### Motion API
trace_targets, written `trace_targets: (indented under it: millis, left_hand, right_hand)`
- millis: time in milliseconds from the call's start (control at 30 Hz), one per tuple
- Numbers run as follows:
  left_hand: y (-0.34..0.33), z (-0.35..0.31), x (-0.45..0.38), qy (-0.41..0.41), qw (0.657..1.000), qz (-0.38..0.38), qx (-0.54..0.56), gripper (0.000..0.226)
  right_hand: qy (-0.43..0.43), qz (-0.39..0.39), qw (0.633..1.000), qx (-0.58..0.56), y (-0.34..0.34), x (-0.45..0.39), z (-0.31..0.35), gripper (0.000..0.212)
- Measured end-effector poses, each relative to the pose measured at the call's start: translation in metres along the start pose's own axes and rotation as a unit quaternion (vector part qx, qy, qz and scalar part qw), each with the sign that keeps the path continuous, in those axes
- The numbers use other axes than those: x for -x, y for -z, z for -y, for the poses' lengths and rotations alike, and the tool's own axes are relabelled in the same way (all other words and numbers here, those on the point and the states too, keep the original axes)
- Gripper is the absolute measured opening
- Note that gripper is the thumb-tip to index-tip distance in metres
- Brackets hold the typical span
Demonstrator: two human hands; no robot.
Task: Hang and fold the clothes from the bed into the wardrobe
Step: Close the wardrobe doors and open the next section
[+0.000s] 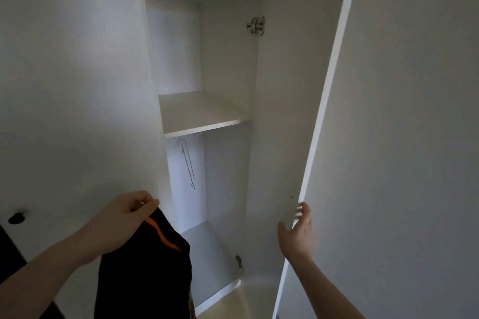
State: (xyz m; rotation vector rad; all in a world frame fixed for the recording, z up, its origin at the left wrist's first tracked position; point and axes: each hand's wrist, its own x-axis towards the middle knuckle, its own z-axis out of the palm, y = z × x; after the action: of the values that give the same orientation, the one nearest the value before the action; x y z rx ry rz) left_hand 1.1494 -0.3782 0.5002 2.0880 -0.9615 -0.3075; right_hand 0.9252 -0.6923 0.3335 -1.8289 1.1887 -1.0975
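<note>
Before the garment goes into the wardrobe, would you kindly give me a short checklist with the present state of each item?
1. Door open wide enough: ok.
2. Right hand on the door edge: ok, fingers straight against it.
3. Left hand gripping the black garment: ok, pinched at its top.
4. Middle shelf free for folded clothes: ok.
5. Hanger in the lower compartment: ok, one thin wire hanger hangs there.
6. Garment on a hanger: cannot tell.

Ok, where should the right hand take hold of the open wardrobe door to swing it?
Probably its free vertical edge, from the front: no handle shows, and that thin edge faces the right hand, whose fingers already touch it, far from the hinge.
</note>
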Motion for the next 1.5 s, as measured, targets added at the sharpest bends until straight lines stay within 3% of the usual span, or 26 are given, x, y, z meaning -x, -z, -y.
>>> trace_targets:
  millis: [200,267,333,367,433,533,667,900,1200,1367,1500]
  left_hand:
    - [-0.009,0.004,-0.008,0.008,1.0,0.015,0.006,0.03]
    - [-0.011,0.009,-0.013,0.008,1.0,0.016,0.003,0.03]
    - [-0.011,0.017,-0.019,0.013,1.0,0.015,0.011,0.029]
    - [-0.011,0.021,-0.022,0.019,1.0,0.015,0.014,0.029]
    - [-0.011,0.029,-0.031,0.039,0.999,0.015,0.017,0.029]
    - [-0.009,0.04,-0.045,0.071,0.997,0.015,0.031,0.025]
    - [-0.008,0.052,-0.061,0.093,0.994,0.031,0.054,0.011]
    - [-0.004,0.061,-0.077,0.171,0.976,0.051,0.122,0.032]
    - [-0.003,0.067,-0.092,0.218,0.966,-0.049,0.129,0.04]
    - [-0.002,0.068,-0.083,0.24,0.965,-0.081,0.069,0.04]
    - [-0.005,0.07,-0.075,0.236,0.965,-0.11,0.01,0.04]
  right_hand:
    - [-0.032,0.024,0.999,-0.02,0.009,-0.009,-0.002,0.086]
    - [-0.019,-0.023,1.0,0.001,0.009,-0.006,0.003,0.089]
    - [0.054,-0.072,0.996,0.011,-0.002,0.006,0.016,0.089]
    - [0.098,-0.06,0.993,0.005,-0.012,0.013,0.025,0.086]
    - [0.144,0.049,0.988,-0.02,-0.042,0.024,0.044,0.075]
    - [0.115,0.249,0.961,-0.047,-0.089,0.025,0.06,0.064]
    - [0.115,0.337,0.934,-0.039,-0.146,-0.009,0.061,0.064]
    - [0.079,0.412,0.906,0.055,-0.251,-0.102,0.065,0.068]
    - [0.012,0.465,0.878,0.113,-0.368,-0.153,0.086,0.078]
    - [-0.064,0.447,0.89,0.065,-0.405,-0.164,0.09,0.062]
    - [-0.064,0.434,0.898,0.019,-0.417,-0.165,0.095,0.038]
